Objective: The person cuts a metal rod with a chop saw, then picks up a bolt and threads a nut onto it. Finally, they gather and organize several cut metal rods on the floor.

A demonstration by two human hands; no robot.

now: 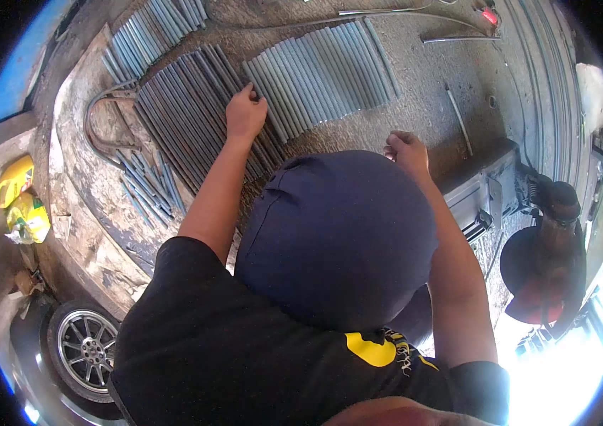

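My left hand [246, 116] is over the right edge of a row of dark metal rods [184, 106], fingers closed, apparently around one rod. Just right of it lies a row of lighter grey metal rods [323, 74], side by side on the ground. My right hand [408, 152] is in front of that lighter row, apart from it, with its fingers curled. A small glint shows at its fingertips, but what it holds is too small to make out. A rounded dark blue cloth form [340, 234] hides the ground between my forearms.
Another grey rod row [156, 35] lies at the back left, with loose short rods [149, 184] below. A single rod [458, 121] lies right. A dark metal machine [482, 184] stands beside my right forearm. Yellow containers [17, 181] and a wheel [88, 351] are left.
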